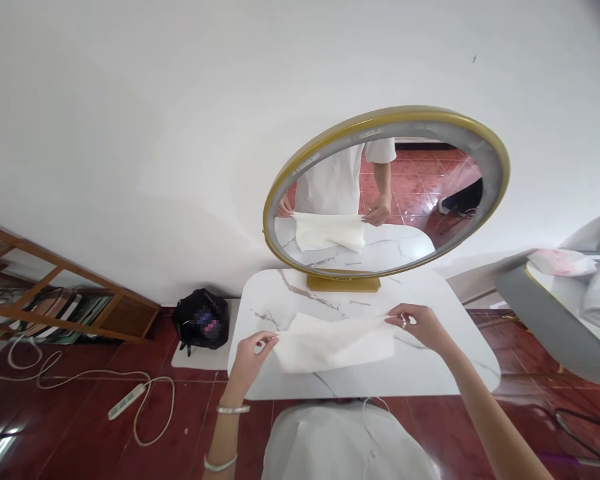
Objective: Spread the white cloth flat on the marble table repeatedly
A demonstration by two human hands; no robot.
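A white cloth [333, 347] hangs between my two hands, low over the marble-patterned table [260, 300]. Its upper edge is drawn fairly straight, and its lower part drapes in soft folds onto or just above the tabletop; I cannot tell which. At the left end, my left hand [253, 353] pinches a corner between thumb and fingertips. On the opposite end, my right hand [420, 325], with a ring on one finger, pinches the other corner. Behind the cloth stands a round gold-rimmed mirror [380, 193], which reflects both hands and the cloth.
A gold mirror base [344, 283] rests at the table's back edge. To the left are a black bag [201, 320], a wooden shelf [60, 287] and a power strip [127, 401] with its cord on the red tiled floor. Another table [545, 313] stands at right, bearing white items.
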